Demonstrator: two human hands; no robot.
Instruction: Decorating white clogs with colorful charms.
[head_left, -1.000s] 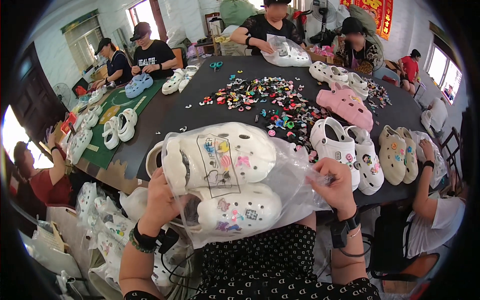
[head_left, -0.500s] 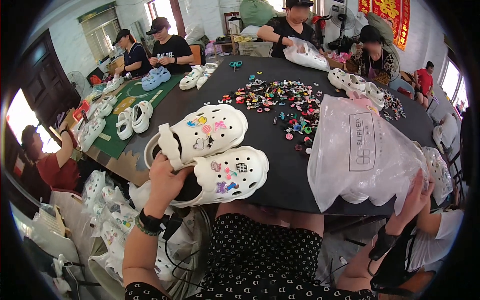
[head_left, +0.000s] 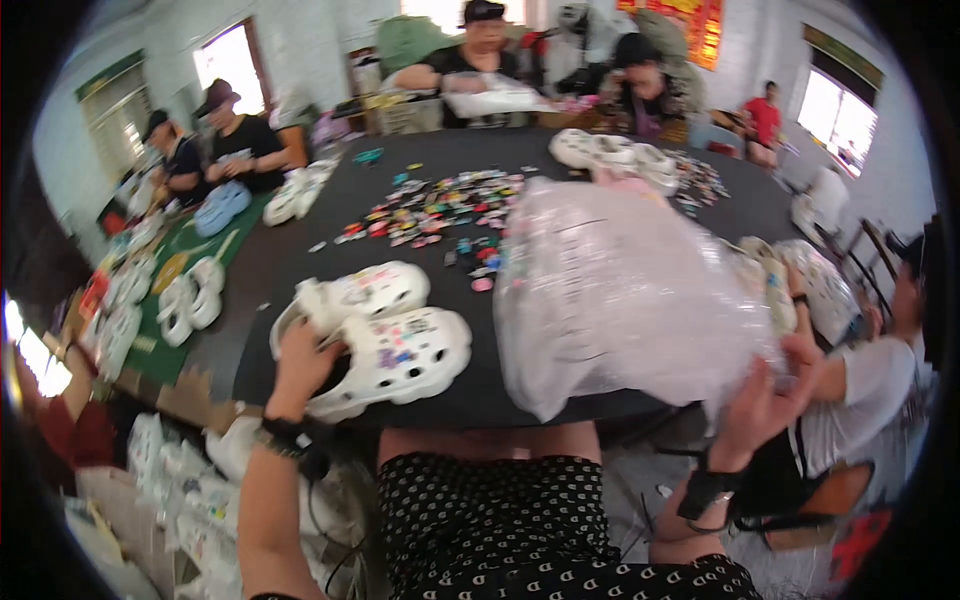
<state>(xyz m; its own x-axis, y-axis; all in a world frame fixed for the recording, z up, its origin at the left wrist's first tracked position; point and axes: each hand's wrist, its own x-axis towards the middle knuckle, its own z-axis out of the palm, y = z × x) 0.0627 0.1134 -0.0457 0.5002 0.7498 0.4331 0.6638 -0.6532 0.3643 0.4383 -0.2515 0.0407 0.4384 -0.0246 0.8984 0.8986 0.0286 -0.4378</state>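
My left hand (head_left: 300,362) is clenched on the heel ends of a pair of white clogs (head_left: 385,335), which rest on the near edge of the dark round table (head_left: 300,250); the fingertips are hidden behind the heels, so I cannot tell how far they wrap. The clogs lie side by side, touching, toes toward three o'clock, with small coloured charms on their uppers too blurred to make out. My right hand (head_left: 765,400) grasps the lower corner of a clear plastic bag (head_left: 625,290), held up at about four o'clock from the clogs and well apart from them. The bag is billowed and motion-blurred; whether anything is inside it cannot be determined. It hides part of the table behind it. At twelve o'clock from the clogs lies a scatter of coloured charms (head_left: 440,205). More white clogs (head_left: 610,155) sit at the far rim, partly cut off by the bag. Other people sit around the table.
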